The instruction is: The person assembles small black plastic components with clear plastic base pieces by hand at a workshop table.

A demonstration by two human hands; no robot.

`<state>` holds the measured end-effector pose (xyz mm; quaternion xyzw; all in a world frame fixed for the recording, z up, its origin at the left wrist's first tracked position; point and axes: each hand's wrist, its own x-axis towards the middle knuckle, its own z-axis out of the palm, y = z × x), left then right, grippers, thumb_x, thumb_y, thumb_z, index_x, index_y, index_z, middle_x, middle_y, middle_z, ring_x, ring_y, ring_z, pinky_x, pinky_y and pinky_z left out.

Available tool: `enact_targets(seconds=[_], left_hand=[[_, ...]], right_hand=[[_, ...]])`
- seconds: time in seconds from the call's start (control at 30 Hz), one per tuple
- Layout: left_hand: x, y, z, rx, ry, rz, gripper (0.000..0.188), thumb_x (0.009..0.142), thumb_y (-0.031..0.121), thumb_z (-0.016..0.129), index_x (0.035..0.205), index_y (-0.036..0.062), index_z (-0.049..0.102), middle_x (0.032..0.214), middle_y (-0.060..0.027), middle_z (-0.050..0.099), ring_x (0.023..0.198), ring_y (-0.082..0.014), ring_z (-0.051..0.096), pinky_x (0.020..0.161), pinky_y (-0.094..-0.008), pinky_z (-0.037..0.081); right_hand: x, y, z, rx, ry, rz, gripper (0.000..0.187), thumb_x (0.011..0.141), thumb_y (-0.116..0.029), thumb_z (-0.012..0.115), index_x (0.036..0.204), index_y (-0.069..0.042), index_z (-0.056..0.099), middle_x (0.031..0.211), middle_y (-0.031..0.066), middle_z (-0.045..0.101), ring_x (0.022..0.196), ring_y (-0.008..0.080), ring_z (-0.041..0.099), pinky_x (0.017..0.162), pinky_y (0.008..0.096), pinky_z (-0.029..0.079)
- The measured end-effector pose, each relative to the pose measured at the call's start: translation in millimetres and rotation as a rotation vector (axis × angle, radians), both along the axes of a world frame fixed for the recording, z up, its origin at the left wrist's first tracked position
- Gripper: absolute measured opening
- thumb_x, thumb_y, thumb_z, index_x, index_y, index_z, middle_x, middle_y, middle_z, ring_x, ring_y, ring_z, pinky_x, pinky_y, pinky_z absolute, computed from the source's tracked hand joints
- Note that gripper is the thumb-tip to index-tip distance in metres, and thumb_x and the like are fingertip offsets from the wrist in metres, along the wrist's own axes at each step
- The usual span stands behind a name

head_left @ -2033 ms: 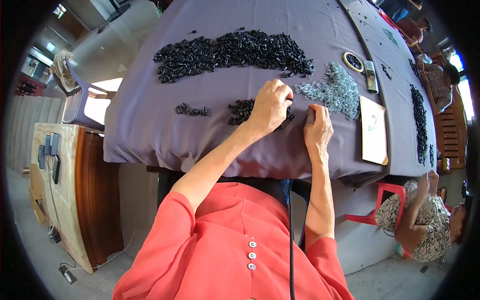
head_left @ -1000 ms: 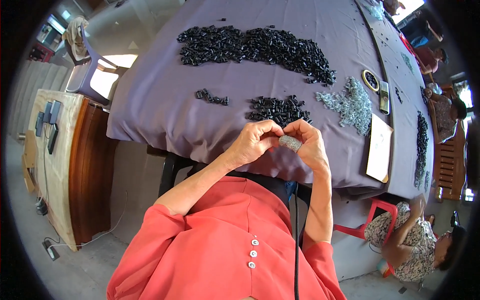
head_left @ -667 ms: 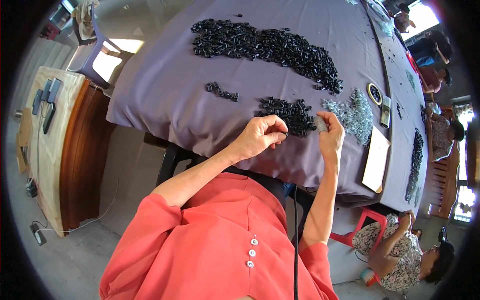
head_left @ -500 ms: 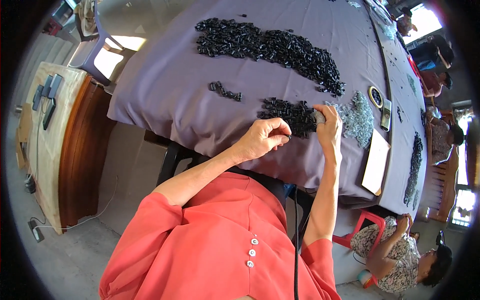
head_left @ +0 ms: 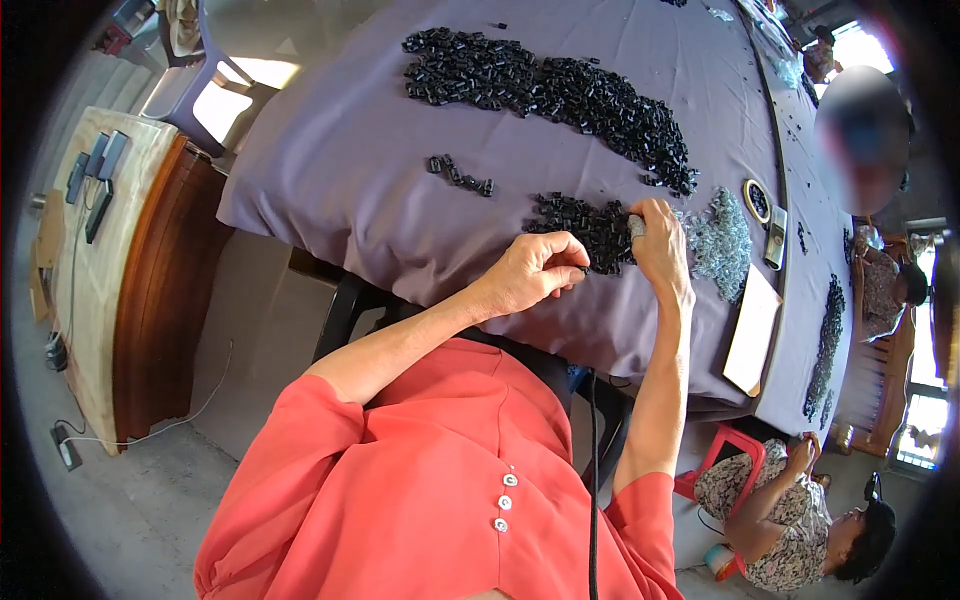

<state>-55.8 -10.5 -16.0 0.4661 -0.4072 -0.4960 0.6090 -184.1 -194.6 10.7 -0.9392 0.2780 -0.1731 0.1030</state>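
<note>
On the purple-grey cloth-covered table (head_left: 310, 180), the small heap of shiny black tubular pieces (head_left: 575, 222) is the landmark. At its near edge, the left hand (head_left: 530, 275) pinches a small black piece (head_left: 584, 268) between thumb and fingertips. The right hand (head_left: 660, 250), a grey textured wrap (head_left: 637, 227) at its thumb side, bends over the heap's right edge; whether its fingertips grip anything cannot be told. Right of the heap lies a pile of clear pieces (head_left: 722, 245); beyond it, a long black pile (head_left: 560, 95).
</note>
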Motion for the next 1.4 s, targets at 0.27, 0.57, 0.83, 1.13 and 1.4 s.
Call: enact_targets(seconds=[0.27,0.57,0.83,1.13,1.4], left_hand=[[0.0,1.5,2.9,0.004,0.009,0.021,0.005,0.083,0.0,0.058,0.087,0.0029,0.056,0.074,0.0009,0.057,0.062,-0.0056,0.049,0.055,-0.022,0.044],[2.1,1.8,3.7,0.024,-0.021,0.003,0.009,0.084,0.002,0.059,0.092,0.005,0.057,0.077,0.0016,0.058,0.065,-0.0047,0.052,0.057,-0.0205,0.044],[-0.4,1.5,5.2,0.021,-0.018,0.005,0.007,0.084,0.002,0.06,0.09,0.0039,0.057,0.076,0.0012,0.058,0.063,-0.0052,0.051,0.056,-0.0212,0.044],[1.7,1.9,0.4,0.03,0.044,0.002,0.01,0.084,0.001,0.06,0.093,0.0043,0.058,0.077,0.0017,0.058,0.067,-0.0049,0.052,0.059,-0.0207,0.045],[3.1,-0.3,6.1,0.033,0.066,0.052,0.011,0.085,0.006,0.062,0.096,0.0044,0.06,0.078,0.0006,0.06,0.065,-0.0051,0.054,0.055,-0.0193,0.044]], right_hand=[[-9.1,10.8,-4.1,0.043,-0.236,-0.125,0.014,0.075,0.003,0.047,0.089,-0.001,0.048,0.082,0.018,0.053,0.078,0.037,0.053,0.071,0.0433,0.042],[-6.7,-1.2,-2.0,0.085,-0.224,-0.111,0.034,0.068,0.009,0.046,0.098,-0.002,0.058,0.092,0.0164,0.058,0.088,0.0347,0.056,0.079,0.0395,0.044],[4.4,-11.4,-3.7,0.01,-0.091,0.049,0.036,0.064,0.013,0.045,0.095,0.001,0.059,0.093,0.0164,0.055,0.09,0.0341,0.055,0.079,0.04,0.044],[-17.5,27.2,7.2,0.382,-0.486,-0.174,0.024,0.075,0.009,0.044,0.094,-0.001,0.055,0.083,0.0123,0.058,0.074,0.0222,0.058,0.071,0.0322,0.046],[-20.5,88.2,4.8,0.928,-0.689,-0.085,0.029,0.078,0.015,0.046,0.1,0.002,0.058,0.088,0.0072,0.063,0.075,0.0118,0.059,0.071,0.0237,0.049]])
